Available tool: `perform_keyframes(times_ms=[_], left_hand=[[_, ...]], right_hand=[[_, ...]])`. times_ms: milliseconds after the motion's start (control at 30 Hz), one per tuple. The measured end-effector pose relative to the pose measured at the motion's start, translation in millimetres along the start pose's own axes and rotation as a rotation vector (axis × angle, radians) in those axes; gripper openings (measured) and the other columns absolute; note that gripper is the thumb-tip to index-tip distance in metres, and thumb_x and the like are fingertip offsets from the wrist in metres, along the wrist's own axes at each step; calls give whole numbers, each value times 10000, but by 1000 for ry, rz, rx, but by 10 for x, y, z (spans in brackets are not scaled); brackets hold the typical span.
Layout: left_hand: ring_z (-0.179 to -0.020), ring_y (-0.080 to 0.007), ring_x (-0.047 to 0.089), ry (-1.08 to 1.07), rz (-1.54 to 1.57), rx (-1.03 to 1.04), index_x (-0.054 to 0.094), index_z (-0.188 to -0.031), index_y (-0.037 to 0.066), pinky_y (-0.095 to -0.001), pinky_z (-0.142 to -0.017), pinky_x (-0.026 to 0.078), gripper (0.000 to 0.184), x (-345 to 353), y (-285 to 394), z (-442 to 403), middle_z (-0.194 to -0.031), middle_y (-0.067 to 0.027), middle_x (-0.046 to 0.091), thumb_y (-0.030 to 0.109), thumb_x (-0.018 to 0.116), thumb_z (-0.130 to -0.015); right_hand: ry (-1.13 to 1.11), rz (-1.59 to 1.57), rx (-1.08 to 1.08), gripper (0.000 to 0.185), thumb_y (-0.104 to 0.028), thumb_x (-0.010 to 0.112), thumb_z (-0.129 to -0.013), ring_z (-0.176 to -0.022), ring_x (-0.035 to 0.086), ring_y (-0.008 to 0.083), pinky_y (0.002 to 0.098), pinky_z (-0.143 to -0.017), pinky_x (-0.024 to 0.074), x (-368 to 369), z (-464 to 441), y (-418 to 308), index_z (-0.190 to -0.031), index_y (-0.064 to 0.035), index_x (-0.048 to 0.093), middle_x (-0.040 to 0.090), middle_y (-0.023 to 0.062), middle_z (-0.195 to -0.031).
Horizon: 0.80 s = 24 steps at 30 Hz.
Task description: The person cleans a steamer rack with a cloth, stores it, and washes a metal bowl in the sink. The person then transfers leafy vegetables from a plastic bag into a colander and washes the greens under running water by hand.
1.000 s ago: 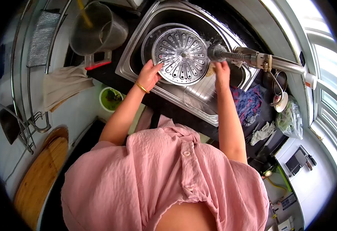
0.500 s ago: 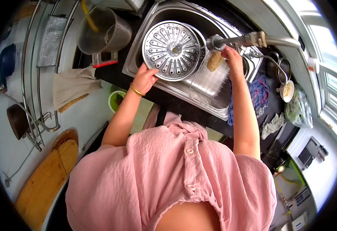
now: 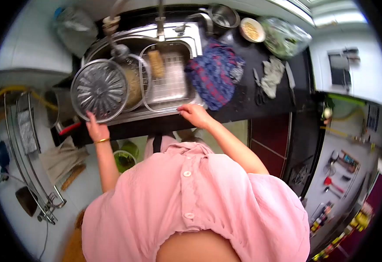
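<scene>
Head view: a perforated metal disc (image 3: 99, 89) is held over the left end of the sink (image 3: 194, 39), its near rim pinched in the grip of the left hand (image 3: 97, 130). Fingers of the right hand (image 3: 196, 115) are bent at the sink's front edge; whether anything is pinched there cannot be told. A checked cloth (image 3: 217, 74) is spread beside the sink on the tabletop (image 3: 252, 63).

This is a kitchen. A steel sink (image 3: 195, 44) with a tap (image 3: 160, 24) is set into a dark worktop (image 3: 246, 102) carrying a knife (image 3: 291, 82), a pot (image 3: 224, 16), a bowl of food (image 3: 252, 30) and a bag of greens (image 3: 287, 37). A perforated plate (image 3: 99, 87) is at the sink, and more utensils (image 3: 334, 185) show farther right.
</scene>
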<state>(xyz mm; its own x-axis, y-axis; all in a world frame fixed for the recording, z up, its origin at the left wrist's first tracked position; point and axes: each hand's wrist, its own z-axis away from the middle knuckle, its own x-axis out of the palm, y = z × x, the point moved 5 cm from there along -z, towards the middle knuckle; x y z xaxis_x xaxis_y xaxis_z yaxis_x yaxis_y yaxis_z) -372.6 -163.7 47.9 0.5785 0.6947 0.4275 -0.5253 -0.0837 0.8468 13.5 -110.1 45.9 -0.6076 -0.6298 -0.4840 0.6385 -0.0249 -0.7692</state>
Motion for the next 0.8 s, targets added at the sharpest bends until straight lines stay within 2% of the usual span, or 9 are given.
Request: perform_keyframes(times_ms=[100, 233, 300, 333, 400, 567, 633, 700, 800], left_hand=[[-1004, -240, 603, -69, 351, -217, 492, -1264, 57, -378, -826, 509, 396, -504, -238, -116, -1173, -85, 604, 300, 543, -955], [-1016, -254, 608, -242, 424, -273, 515, -1238, 50, -380, -838, 520, 372, -667, -405, -96, -1144, -98, 616, 276, 565, -947], [-1013, -257, 617, 75, -433, 32, 530, -1221, 42, -395, -838, 530, 360, -567, -289, -1, -1116, -112, 625, 259, 582, -938], [-998, -257, 624, 273, -419, -11, 503, -1251, 34, -403, -821, 536, 393, -562, -225, -13, -1150, -130, 607, 244, 592, -931], [-1050, -256, 598, 256, -341, 102, 478, -1274, 41, -429, -852, 516, 441, -334, 64, 96, -1227, -124, 571, 275, 607, -923], [-1081, -210, 555, -40, -5, 161, 495, -1258, 71, -375, -874, 494, 430, 34, 873, 417, -1241, -78, 569, 302, 608, -914], [-1059, -216, 569, -174, 142, 158, 506, -1249, 71, -380, -880, 493, 421, -3, 917, 456, -1238, -84, 573, 295, 615, -909], [-1023, -217, 589, 20, 140, 54, 525, -1226, 45, -375, -868, 500, 405, -537, 653, 52, -1187, -88, 602, 284, 615, -912], [-1006, -254, 596, 230, -605, 333, 548, -1192, -24, -429, -892, 492, 440, -307, 784, 231, -1138, -136, 619, 307, 622, -912]], right_hand=[[113, -87, 55, 291, -204, 537, -855, -979, 631, 308, 386, -853, 485, -282, 523, 278, -1075, -57, 655, 663, 164, -1027], [309, -255, 124, 290, -222, 560, -847, -909, 652, 269, 357, -814, 498, -495, 1147, 937, -1076, -77, 663, 680, 139, -991], [371, -248, 137, 285, -221, 560, -847, -906, 654, 266, 357, -811, 499, -522, 1420, 1261, -1071, -82, 665, 681, 138, -985], [391, -259, 130, 285, -221, 560, -847, -906, 654, 266, 357, -811, 499, -604, 1550, 1321, -1071, -82, 665, 681, 138, -985], [308, -231, 196, 273, -161, 567, -881, -922, 639, 166, 295, -820, 488, -643, 1826, 1456, -1108, -29, 643, 686, 99, -1007], [367, -355, 165, 278, -152, 553, -884, -925, 640, 161, 294, -822, 489, -722, 2181, 1760, -1116, -23, 635, 687, 99, -1004], [375, -436, 169, 283, -207, 569, -846, -910, 652, 228, 338, -821, 497, -727, 2233, 1815, -1073, -69, 664, 688, 126, -1001], [378, -459, 160, 278, -206, 572, -845, -907, 653, 224, 334, -823, 496, -741, 2237, 1864, -1068, -70, 668, 689, 126, -998], [380, -381, 185, 278, -207, 569, -850, -903, 654, 233, 338, -818, 497, -724, 2223, 1976, -1070, -68, 667, 690, 123, -996]])
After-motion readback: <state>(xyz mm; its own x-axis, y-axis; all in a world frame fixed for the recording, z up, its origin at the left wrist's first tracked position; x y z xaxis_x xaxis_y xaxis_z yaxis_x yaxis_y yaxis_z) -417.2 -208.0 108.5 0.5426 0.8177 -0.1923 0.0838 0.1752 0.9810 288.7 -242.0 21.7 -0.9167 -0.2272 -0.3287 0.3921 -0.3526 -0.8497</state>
